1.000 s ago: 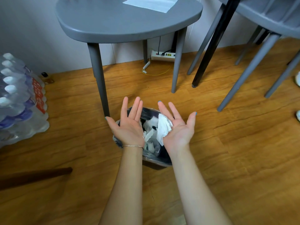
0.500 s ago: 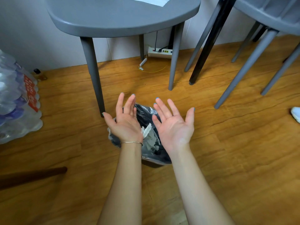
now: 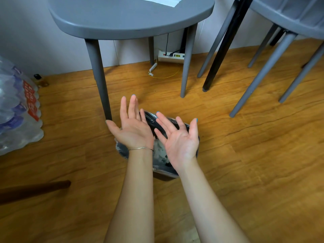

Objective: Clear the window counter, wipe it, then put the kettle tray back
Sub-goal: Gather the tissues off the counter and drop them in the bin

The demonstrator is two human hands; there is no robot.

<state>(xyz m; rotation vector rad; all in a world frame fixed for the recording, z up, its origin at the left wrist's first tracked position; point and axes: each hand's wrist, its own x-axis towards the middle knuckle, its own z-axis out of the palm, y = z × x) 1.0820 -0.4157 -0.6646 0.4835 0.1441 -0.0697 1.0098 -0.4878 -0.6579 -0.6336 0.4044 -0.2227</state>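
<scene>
Both my hands hover palm-up over a small waste bin [image 3: 121, 150] lined with a dark plastic bag, standing on the wooden floor. My left hand [image 3: 134, 130] is empty, fingers straight and spread. My right hand [image 3: 180, 139] is empty too, fingers relaxed. White crumpled tissue [image 3: 158, 151] lies inside the bin, seen between my wrists. The window counter and the kettle tray are out of view.
A grey round table [image 3: 122, 16] stands just behind the bin, one leg [image 3: 100, 79] beside my left hand. Grey chair legs [image 3: 259, 76] fill the right. A pack of water bottles [image 3: 17, 111] lies at the left. A white power strip [image 3: 171, 56] sits by the wall.
The white tissue that lay against my right palm has dropped into the bin. Both hands stay palm-up and have drifted slightly closer together.
</scene>
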